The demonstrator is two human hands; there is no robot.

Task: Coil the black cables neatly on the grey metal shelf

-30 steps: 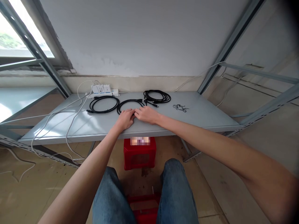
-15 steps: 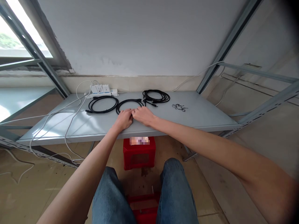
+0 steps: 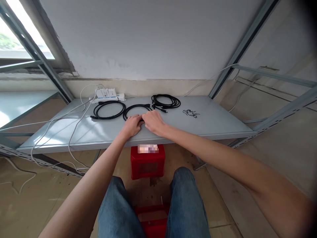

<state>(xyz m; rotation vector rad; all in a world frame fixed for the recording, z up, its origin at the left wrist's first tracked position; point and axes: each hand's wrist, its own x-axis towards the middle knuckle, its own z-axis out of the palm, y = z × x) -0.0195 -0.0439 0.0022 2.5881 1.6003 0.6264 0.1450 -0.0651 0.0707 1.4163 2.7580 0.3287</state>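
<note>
Three coiled black cables lie in a row on a grey metal shelf (image 3: 213,124): a left coil (image 3: 108,110), a middle coil (image 3: 136,108) and a right coil (image 3: 165,101). My left hand (image 3: 132,125) and my right hand (image 3: 154,121) meet side by side at the near edge of the middle coil. The fingers of both hands are curled and pinch that cable where it passes between them. The exact spot of the grip is hidden under the fingertips.
A white power strip (image 3: 107,95) with plugs sits at the back left, and white cords (image 3: 74,125) trail from it over the shelf edge to the floor. A small black squiggle (image 3: 190,114) lies right of the coils. A red crate (image 3: 148,162) stands below, past my knees.
My right hand has risen a little and its fingers have bent more over the middle coil. My left hand stays put beside it.
</note>
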